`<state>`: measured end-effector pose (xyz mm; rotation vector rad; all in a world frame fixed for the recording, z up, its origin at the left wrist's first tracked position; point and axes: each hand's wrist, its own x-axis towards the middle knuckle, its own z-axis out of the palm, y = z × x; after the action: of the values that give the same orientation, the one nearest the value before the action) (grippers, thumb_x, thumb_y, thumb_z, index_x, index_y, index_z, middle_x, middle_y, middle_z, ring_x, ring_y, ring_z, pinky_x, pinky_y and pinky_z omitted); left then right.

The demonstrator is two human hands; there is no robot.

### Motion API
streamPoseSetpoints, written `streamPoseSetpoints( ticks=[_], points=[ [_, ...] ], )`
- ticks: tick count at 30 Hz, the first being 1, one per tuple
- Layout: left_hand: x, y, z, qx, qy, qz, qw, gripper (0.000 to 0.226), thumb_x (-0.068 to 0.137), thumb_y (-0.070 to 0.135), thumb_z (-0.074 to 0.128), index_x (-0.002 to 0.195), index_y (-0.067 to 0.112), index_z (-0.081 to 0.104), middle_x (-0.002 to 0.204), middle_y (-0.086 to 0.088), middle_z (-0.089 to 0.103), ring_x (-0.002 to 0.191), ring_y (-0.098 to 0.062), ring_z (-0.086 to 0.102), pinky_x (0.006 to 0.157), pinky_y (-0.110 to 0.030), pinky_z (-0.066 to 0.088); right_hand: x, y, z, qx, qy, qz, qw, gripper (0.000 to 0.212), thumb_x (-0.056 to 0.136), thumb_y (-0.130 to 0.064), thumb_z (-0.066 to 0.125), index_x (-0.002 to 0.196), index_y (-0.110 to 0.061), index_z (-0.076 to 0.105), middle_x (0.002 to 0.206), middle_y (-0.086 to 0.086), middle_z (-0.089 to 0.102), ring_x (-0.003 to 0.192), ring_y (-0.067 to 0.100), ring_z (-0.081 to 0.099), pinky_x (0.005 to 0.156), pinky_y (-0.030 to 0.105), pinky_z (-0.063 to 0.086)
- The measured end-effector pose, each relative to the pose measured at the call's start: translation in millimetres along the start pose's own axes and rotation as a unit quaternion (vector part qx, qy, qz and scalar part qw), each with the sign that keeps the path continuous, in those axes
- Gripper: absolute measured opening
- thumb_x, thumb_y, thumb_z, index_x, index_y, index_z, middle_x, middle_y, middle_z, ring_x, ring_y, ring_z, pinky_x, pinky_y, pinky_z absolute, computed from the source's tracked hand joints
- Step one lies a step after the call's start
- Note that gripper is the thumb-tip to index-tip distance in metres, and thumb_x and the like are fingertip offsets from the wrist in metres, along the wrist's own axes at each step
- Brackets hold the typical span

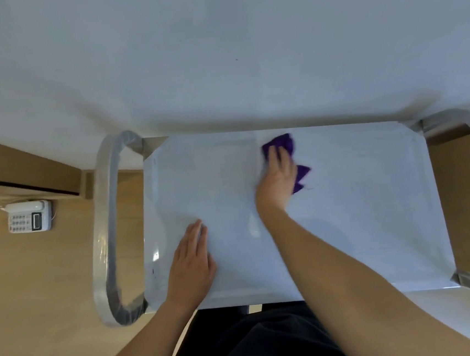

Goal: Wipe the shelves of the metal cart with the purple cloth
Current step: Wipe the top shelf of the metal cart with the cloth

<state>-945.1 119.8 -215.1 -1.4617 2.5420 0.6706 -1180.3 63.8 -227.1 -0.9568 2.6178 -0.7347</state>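
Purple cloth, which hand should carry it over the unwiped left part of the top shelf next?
Right. The right hand already presses the purple cloth flat near the shelf's far middle and can probably sweep leftward. The left hand lies flat and empty on the top shelf near the front left, seemingly steadying the cart.

A white desk telephone (29, 216) with a keypad and small display sits on the light wooden floor (53, 295) at the left, near a wooden baseboard (26, 172). A plain white wall (215, 50) fills the upper half of the view.
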Motion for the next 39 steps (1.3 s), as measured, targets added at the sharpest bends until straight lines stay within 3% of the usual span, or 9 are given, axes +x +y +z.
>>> streamPoseSetpoints(
  ticks=[7, 10, 13, 16, 20, 25, 27, 32, 39],
  points=[
    [-1, 7, -1, -0.016, -0.016, -0.022, 1.000, 0.063, 0.088, 0.011, 0.054, 0.147, 0.001, 0.033, 0.158, -0.014, 0.025, 0.147, -0.028, 0.022, 0.114, -0.043, 0.034, -54, -36, 31, -0.014, -0.232, -0.344, 0.910, 0.068, 0.081, 0.012, 0.055, 0.141, -0.017, 0.047, 0.148, 0.005, 0.042, 0.136, 0.034, 0.034, 0.111, 0.044, 0.034],
    [-5, 1, 0, -0.030, -0.022, -0.008, 0.999, 0.065, 0.089, 0.012, 0.052, 0.149, 0.004, 0.030, 0.160, -0.009, 0.020, 0.148, -0.025, 0.018, 0.116, -0.041, 0.031, -18, -18, 14, 0.005, -0.169, -0.299, 0.939, 0.057, 0.080, 0.012, 0.051, 0.134, -0.009, 0.055, 0.142, 0.014, 0.048, 0.132, 0.037, 0.040, 0.113, 0.043, 0.032],
    [-8, -6, 3, -0.043, -0.024, 0.006, 0.999, 0.064, 0.091, 0.013, 0.047, 0.151, 0.008, 0.026, 0.162, -0.004, 0.013, 0.150, -0.021, 0.011, 0.119, -0.038, 0.026, 9, -7, 6, 0.047, -0.049, -0.072, 0.995, 0.054, 0.089, 0.006, 0.046, 0.140, -0.010, 0.048, 0.149, 0.010, 0.040, 0.138, 0.031, 0.033, 0.116, 0.035, 0.024],
    [-10, -12, 5, -0.056, -0.028, 0.012, 0.998, 0.065, 0.092, 0.014, 0.044, 0.152, 0.011, 0.023, 0.163, -0.001, 0.009, 0.150, -0.019, 0.007, 0.119, -0.035, 0.023, 8, -31, 23, 0.034, 0.020, 0.064, 0.997, 0.060, 0.088, 0.007, 0.041, 0.144, -0.015, 0.042, 0.152, 0.004, 0.035, 0.138, 0.027, 0.031, 0.116, 0.033, 0.021],
    [-11, -18, 4, -0.061, -0.030, 0.019, 0.997, 0.066, 0.091, 0.014, 0.044, 0.153, 0.012, 0.020, 0.163, -0.001, 0.006, 0.150, -0.017, 0.004, 0.120, -0.032, 0.020, -31, -93, 59, 0.056, -0.081, -0.071, 0.993, 0.059, 0.080, 0.010, 0.046, 0.135, -0.011, 0.054, 0.143, 0.010, 0.047, 0.134, 0.031, 0.038, 0.115, 0.035, 0.023],
    [-13, -20, 2, -0.072, -0.034, 0.021, 0.997, 0.067, 0.092, 0.015, 0.042, 0.154, 0.013, 0.016, 0.164, -0.001, 0.000, 0.150, -0.016, 0.000, 0.120, -0.032, 0.019, -55, -114, 71, 0.039, -0.263, -0.361, 0.894, 0.050, 0.088, 0.009, 0.047, 0.132, -0.014, 0.058, 0.140, 0.005, 0.051, 0.132, 0.029, 0.039, 0.114, 0.038, 0.027],
    [-13, -19, 3, -0.074, -0.036, 0.024, 0.996, 0.068, 0.091, 0.015, 0.042, 0.154, 0.014, 0.015, 0.164, 0.002, -0.004, 0.150, -0.015, -0.004, 0.120, -0.032, 0.018, -31, -102, 64, 0.034, -0.216, -0.346, 0.912, 0.047, 0.087, 0.008, 0.048, 0.127, -0.011, 0.062, 0.137, 0.009, 0.054, 0.131, 0.032, 0.040, 0.114, 0.038, 0.025],
    [-13, -16, 7, -0.074, -0.028, 0.013, 0.997, 0.068, 0.092, 0.018, 0.041, 0.154, 0.014, 0.014, 0.163, 0.003, -0.006, 0.150, -0.015, -0.005, 0.120, -0.032, 0.017, 16, -82, 55, 0.030, -0.090, -0.107, 0.990, 0.056, 0.087, 0.010, 0.044, 0.139, -0.010, 0.049, 0.148, 0.007, 0.042, 0.143, 0.029, 0.024, 0.118, 0.032, 0.016],
    [-17, -16, 8, -0.055, -0.040, 0.005, 0.998, 0.068, 0.093, 0.019, 0.040, 0.154, 0.012, 0.011, 0.163, -0.002, -0.004, 0.150, -0.018, -0.004, 0.121, -0.036, 0.014, -64, -123, 82, 0.004, -0.233, -0.343, 0.910, 0.050, 0.089, 0.006, 0.049, 0.134, -0.015, 0.055, 0.141, 0.003, 0.050, 0.137, 0.027, 0.034, 0.114, 0.039, 0.029]
  ],
)
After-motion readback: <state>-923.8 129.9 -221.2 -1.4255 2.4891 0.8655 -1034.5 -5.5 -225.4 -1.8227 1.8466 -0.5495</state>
